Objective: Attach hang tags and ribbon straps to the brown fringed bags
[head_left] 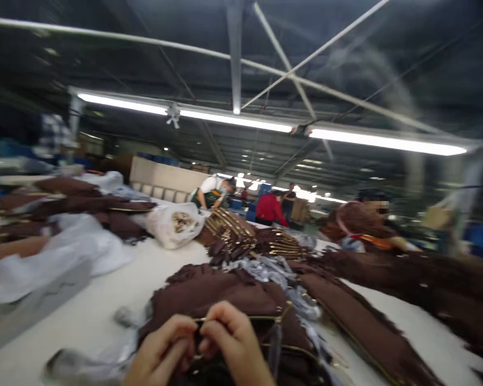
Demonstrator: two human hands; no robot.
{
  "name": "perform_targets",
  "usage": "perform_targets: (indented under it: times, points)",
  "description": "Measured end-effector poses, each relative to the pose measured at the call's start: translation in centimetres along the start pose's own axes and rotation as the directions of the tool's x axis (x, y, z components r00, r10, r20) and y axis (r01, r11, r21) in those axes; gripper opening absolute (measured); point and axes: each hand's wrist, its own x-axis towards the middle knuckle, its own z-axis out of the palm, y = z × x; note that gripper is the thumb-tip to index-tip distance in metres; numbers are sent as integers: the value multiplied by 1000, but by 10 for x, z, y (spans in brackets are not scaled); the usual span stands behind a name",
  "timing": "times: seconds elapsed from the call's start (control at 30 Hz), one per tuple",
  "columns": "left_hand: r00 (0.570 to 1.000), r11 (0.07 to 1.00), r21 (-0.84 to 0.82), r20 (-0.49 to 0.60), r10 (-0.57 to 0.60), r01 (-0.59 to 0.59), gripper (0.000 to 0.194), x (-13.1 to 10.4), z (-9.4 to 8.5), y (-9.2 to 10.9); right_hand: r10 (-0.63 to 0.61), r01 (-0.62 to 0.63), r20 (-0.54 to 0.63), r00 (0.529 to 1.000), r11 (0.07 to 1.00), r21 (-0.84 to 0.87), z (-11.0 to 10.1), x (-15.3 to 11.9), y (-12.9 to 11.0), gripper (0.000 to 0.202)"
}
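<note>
At the near edge of the white desk (145,273), left of centre, your left hand (165,346) pinches narrowly, thumb against fingers, at the gold zipper edge of the brown fabric piece (225,292) lying before you. Just beside it, your right hand (233,338) pinches in the same narrow way; blur hides whatever sits between the fingertips. Farther right, another brown piece (354,321) lies slanted.

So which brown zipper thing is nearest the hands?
The brown zippered fabric front and centre: the left hand and right hand are over it. The long zippered piece to its right and the gold-edged heaps behind are farther.
</note>
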Motion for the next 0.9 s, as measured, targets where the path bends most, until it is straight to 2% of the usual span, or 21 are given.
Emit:
perform_targets:
  times: [0.07,0.13,0.33,0.6,0.9]
  points:
    - [998,996,-59,1,-65,65,38,-11,-9,8,-21,23,69,997,999,-31,-7,0,2,36]
    - [995,991,-91,-20,-96,94,34,-11,-8,13,-40,48,113,993,997,-65,-11,4,8,40]
    - [997,994,-80,-28,-74,71,16,-7,0,18,-81,125,213,974,972,-201,-9,0,11,34]
    - [999,997,-63,4,-34,34,11,-9,-4,20,-66,116,232,970,971,-207,-8,2,16,31]
    - [1000,996,-86,6,-27,27,11,-9,-4,19,-47,76,230,972,990,-119,-8,1,16,32]
